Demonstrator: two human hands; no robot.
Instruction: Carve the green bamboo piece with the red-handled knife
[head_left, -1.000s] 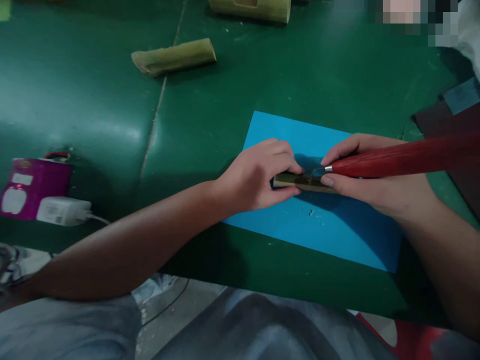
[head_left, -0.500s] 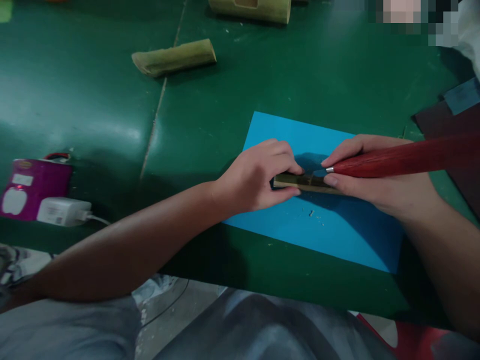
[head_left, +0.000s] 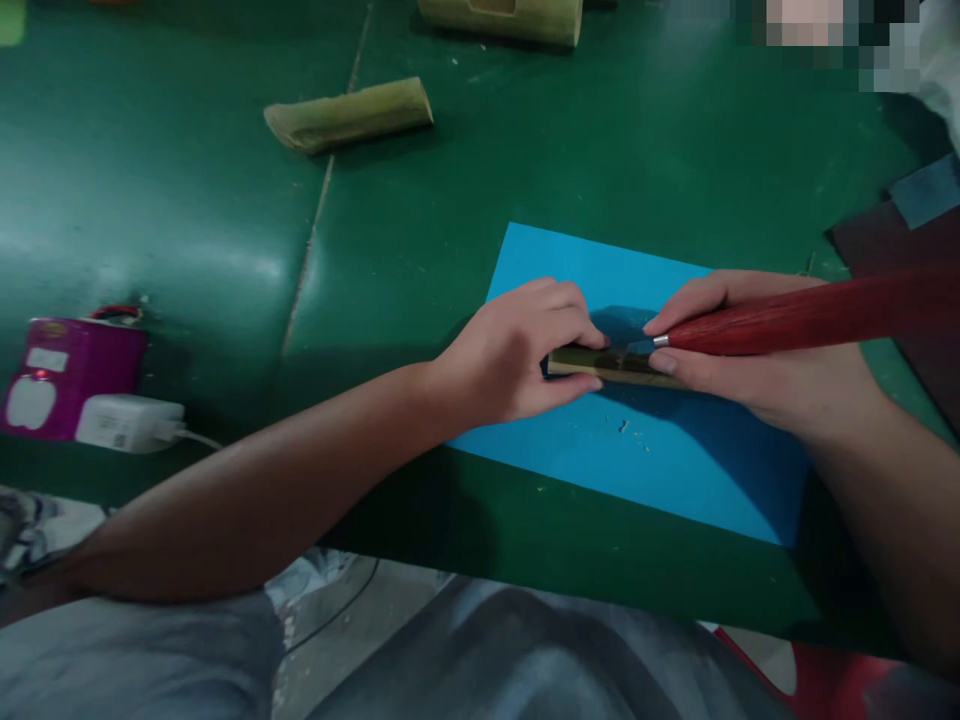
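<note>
Clutter sits at the far left of the green table: a purple box with a white charger just beside it, its cable running off toward the table edge. Farther back, near a seam in the tabletop, lies a bamboo piece, and a second bamboo piece shows at the top edge. Toward the middle, a blue sheet lies flat on the table, with a few small chips scattered on it near the hands. On this sheet rests a small strip, a dark, narrow slat whose long axis runs left to right, almost level across the view. The left hand pins the strip's left end, fingers curled and pressed down on top with the thumb against the near edge. From the right comes a carving tool with a long red handle and a metal ferrule; its short blade meets the top of the strip about midway along, just beside the left fingertips. The right hand is closed around the tool low on the handle, near the ferrule, with its thumb resting against the strip's right end. So the strip lies between the two hands, touched by both, with the tool's axis roughly in line with the strip's length, pointing toward the left hand. At the far right edge lies a dark board.
</note>
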